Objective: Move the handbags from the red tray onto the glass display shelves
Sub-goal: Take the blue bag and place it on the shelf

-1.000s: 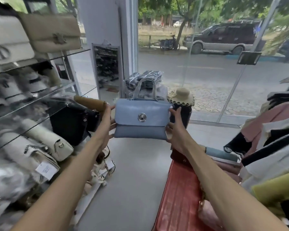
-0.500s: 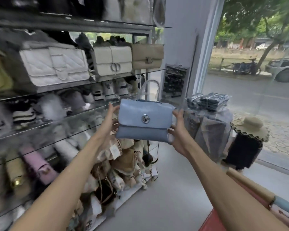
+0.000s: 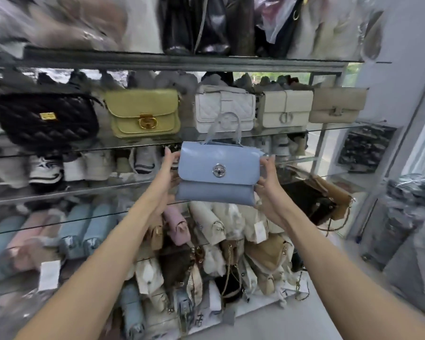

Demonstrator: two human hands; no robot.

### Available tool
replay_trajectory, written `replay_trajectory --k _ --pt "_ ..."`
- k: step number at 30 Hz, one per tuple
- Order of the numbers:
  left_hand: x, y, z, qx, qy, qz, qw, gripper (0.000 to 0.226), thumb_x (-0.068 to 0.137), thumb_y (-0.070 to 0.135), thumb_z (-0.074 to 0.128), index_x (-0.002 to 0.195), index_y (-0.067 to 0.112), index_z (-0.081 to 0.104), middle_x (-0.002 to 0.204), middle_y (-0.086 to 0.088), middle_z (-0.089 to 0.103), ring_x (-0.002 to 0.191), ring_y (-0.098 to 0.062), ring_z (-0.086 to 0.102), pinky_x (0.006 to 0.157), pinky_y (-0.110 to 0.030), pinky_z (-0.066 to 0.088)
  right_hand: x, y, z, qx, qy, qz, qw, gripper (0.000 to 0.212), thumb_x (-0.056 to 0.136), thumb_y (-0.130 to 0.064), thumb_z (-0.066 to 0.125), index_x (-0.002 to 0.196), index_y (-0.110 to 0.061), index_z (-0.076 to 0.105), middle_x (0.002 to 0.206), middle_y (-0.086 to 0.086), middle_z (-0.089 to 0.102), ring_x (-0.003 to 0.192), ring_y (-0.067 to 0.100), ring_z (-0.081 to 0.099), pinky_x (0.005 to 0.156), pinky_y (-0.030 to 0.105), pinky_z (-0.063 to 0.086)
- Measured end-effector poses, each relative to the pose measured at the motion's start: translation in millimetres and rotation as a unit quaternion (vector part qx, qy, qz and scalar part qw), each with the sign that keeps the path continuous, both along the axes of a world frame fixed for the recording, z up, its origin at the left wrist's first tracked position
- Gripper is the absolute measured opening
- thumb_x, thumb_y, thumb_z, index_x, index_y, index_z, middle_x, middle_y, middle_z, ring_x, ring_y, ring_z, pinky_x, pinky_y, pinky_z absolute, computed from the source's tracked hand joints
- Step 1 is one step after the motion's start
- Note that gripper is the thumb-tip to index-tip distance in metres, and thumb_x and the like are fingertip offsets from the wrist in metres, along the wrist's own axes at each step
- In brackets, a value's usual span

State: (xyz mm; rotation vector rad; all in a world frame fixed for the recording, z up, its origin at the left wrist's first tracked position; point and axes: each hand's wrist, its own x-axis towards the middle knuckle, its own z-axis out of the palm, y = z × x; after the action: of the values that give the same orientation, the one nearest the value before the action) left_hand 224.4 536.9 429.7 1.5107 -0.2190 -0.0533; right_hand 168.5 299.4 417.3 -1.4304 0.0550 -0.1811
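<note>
**Blue flap bag held up before the glass shelving**

A small, boxy blue handbag [image 3: 219, 177] of smooth, faintly glossy leather was held in the air between both hands, upright and facing the camera, in front of the glass shelves [image 3: 84, 191] and resting on none of them. Its rounded flap closed on a round silver turn-lock [image 3: 218, 170], and an arched, translucent-wrapped handle [image 3: 225, 126] stood above it. The left hand [image 3: 166, 177] gripped the bag's left edge with its fingers curled round it; the right hand [image 3: 268, 190] clasped the right edge the same way.

Behind, on the shelf just above the bag, stood a row of rectangular bags: a black quilted bag [image 3: 47, 119], a yellow-green bag [image 3: 144, 112] with a gold clasp, a white quilted bag [image 3: 225, 107], a cream bag [image 3: 286, 107] and a beige bag [image 3: 337, 104].
</note>
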Motion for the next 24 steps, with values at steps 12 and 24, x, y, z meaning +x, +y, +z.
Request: replay_trajectory --k 12,24 --pt "-38 235 26 0.027 -0.017 0.129 0.991 0.056 0.092 0.078 0.017 0.125 0.053 0.055 0.119 0.009 0.071 0.107 -0.017 0.064 0.082 -0.039 0.05 25 234 37 -0.013 -0.048 0.101 0.994 0.045 0.106 -0.057 0.017 0.107 -0.037 0.057 0.119 0.005 0.066 0.105 0.018 0.065 0.084 0.041 0.055" --pt "-76 417 72 0.041 -0.05 0.25 0.966 0.049 0.093 0.078 0.018 0.111 0.061 0.06 0.117 0.009 0.072 0.114 -0.017 0.065 0.095 -0.047 0.051 47 423 71 -0.064 -0.071 0.25 0.963 0.079 0.081 -0.093 0.024 0.149 -0.054 0.023 0.152 -0.009 0.046 0.135 0.016 0.05 0.088 0.048 0.056"
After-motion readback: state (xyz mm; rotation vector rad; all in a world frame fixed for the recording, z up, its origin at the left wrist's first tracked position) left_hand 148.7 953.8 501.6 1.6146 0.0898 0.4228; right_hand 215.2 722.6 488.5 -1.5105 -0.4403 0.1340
